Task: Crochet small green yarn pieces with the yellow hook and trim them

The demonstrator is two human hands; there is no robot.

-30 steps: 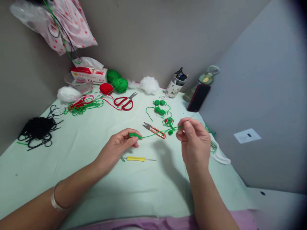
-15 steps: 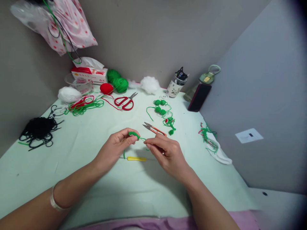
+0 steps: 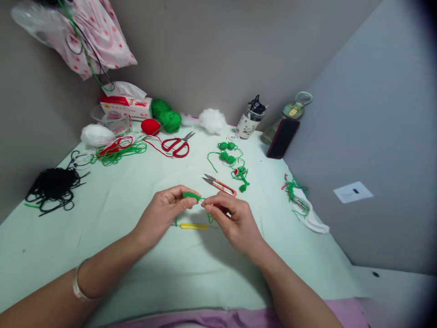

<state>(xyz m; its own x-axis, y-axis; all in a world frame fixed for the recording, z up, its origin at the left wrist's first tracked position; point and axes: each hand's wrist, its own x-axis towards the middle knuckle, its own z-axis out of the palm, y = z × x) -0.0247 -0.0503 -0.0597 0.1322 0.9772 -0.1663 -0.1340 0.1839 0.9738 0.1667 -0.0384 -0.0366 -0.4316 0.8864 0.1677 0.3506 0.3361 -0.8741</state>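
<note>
Between the thumb and fingers of my left hand (image 3: 174,202) is a small green crochet piece (image 3: 191,196), slightly curved and ribbed. My right hand (image 3: 228,216) pinches the green yarn (image 3: 202,199) that runs from its right end. Whether a needle is also in that pinch, I cannot tell. Below the hands, a crochet hook with a yellow handle (image 3: 194,226) lies on the table, its ends thin and partly covered. Orange thread snips (image 3: 220,185) rest just beyond my right hand. Further back are several green crocheted balls (image 3: 227,157) with loose yarn tails.
Red-handled scissors (image 3: 175,146) lie behind the hands. Green yarn balls (image 3: 170,121), a red ball (image 3: 150,127), white yarn (image 3: 98,135) and black yarn (image 3: 56,184) sit left. White stuffing (image 3: 212,121), a pen cup (image 3: 250,124) and a phone (image 3: 283,139) stand at the back.
My right hand has moved a little left, closer to the crochet piece, and the yarn between the hands is shorter. A green yarn loop now shows below my right hand.
</note>
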